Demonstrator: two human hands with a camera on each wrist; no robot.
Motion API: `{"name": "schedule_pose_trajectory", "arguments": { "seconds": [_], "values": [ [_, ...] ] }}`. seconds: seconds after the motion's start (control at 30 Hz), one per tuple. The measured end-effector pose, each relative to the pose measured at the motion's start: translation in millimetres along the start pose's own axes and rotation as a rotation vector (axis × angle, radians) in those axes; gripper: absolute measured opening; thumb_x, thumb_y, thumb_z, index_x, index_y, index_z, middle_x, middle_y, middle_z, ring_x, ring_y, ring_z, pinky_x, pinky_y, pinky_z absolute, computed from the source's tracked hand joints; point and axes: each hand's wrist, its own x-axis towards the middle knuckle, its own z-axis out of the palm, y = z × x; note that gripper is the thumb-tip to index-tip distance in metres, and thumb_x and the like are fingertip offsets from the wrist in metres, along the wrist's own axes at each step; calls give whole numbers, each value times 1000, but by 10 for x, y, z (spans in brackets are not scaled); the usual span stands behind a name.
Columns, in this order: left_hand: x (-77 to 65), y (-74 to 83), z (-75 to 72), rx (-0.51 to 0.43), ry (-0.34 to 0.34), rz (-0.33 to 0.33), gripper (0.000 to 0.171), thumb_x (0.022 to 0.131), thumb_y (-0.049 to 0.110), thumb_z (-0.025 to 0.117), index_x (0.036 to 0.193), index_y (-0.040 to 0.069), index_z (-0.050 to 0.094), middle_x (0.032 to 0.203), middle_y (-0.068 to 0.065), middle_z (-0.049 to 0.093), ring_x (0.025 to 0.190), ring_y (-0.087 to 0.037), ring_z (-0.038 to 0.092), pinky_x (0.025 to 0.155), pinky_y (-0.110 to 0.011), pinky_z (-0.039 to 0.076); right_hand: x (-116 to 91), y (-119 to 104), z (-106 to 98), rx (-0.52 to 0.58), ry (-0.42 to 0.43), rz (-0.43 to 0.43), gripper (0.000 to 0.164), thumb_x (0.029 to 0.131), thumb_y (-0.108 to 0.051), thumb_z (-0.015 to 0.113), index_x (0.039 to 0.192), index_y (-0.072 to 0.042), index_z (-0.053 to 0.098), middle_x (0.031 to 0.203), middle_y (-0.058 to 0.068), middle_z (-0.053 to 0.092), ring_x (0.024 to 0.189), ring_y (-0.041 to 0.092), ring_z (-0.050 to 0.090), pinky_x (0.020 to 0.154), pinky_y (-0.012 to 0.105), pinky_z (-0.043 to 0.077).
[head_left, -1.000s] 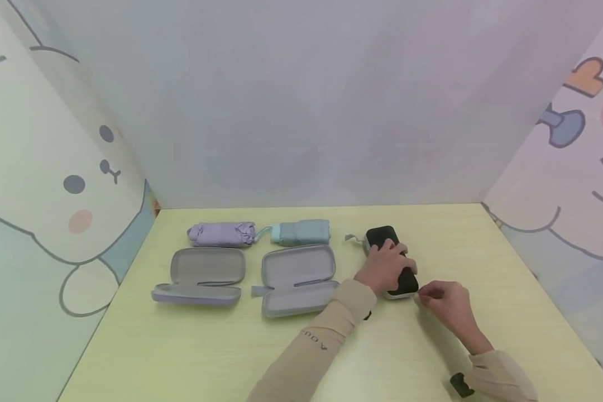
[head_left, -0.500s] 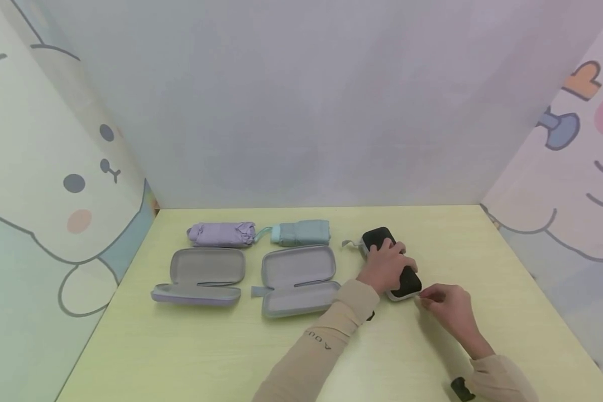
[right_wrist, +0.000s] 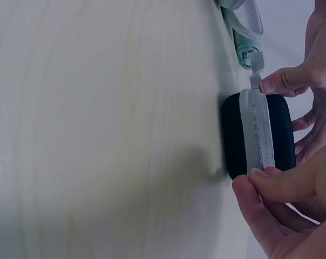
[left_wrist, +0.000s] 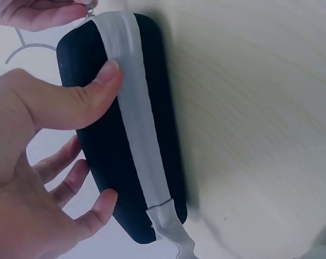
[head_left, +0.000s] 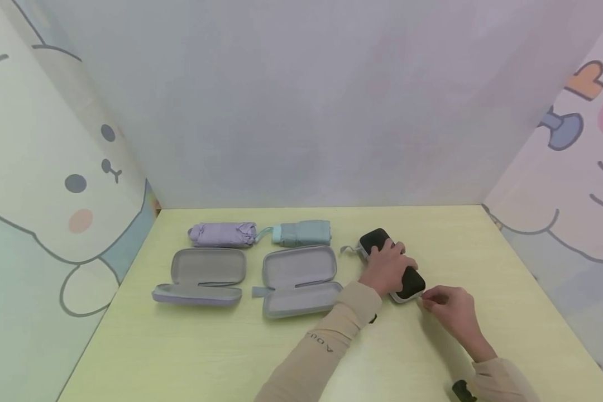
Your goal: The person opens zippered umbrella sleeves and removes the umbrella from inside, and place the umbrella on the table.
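A black hard-shell zip case (head_left: 412,283) with a light grey zipper band (left_wrist: 136,118) lies at an angle on the right half of the table. Over its middle, my left hand (head_left: 386,269) grips it, thumb on the band and fingers across the top. At the case's near-right corner, my right hand (head_left: 453,314) pinches the small metal zipper pull (left_wrist: 89,9) between thumb and forefinger. The zipper looks closed along the side seen in the left wrist view. From the far end trails a grey fabric strap (left_wrist: 171,229).
Two clamshell cases stand unfolded to the left, a purple one (head_left: 208,267) and a grey-lined one (head_left: 298,267). Behind them lie a folded purple umbrella (head_left: 222,234) and a folded teal umbrella (head_left: 305,233). A pale wall (head_left: 321,111) rises at the table's back edge.
The black case has turned slightly under my left hand, its far end swinging left and its near end right. My right hand has shifted a little to the right with the zipper pull.
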Motion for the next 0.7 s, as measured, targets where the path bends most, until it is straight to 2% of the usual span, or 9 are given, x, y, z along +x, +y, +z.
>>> {"name": "schedule_pose_trajectory", "arguments": {
  "seconds": [0.2, 0.43, 0.7],
  "values": [
    [-13, 3, 0, 4, 10, -15, 49, 73, 34, 79, 117, 48, 62, 116, 10, 50, 107, -13, 39, 81, -34, 42, 7, -15, -10, 11, -19, 10, 8, 71, 4, 74, 73, -3, 72, 71, 6, 69, 61, 5, 60, 52, 20, 45],
    [-1, 8, 7, 7, 23, -13, 49, 73, 32, 80, 116, 47, 63, 114, 11, 52, 105, -11, 39, 74, -27, 39, -16, -44, -6, 7, -6, 31, 7, 71, 4, 74, 73, -3, 72, 71, 7, 69, 61, 5, 59, 53, 20, 45],
    [4, 23, 16, -18, 40, -30, 44, 75, 27, 78, 114, 45, 66, 108, 8, 52, 100, -11, 39, 71, -27, 39, -53, -67, 22, -3, -8, 58, 7, 71, 5, 72, 76, 0, 72, 71, 6, 69, 60, 6, 57, 51, 21, 43]
  ]
}}
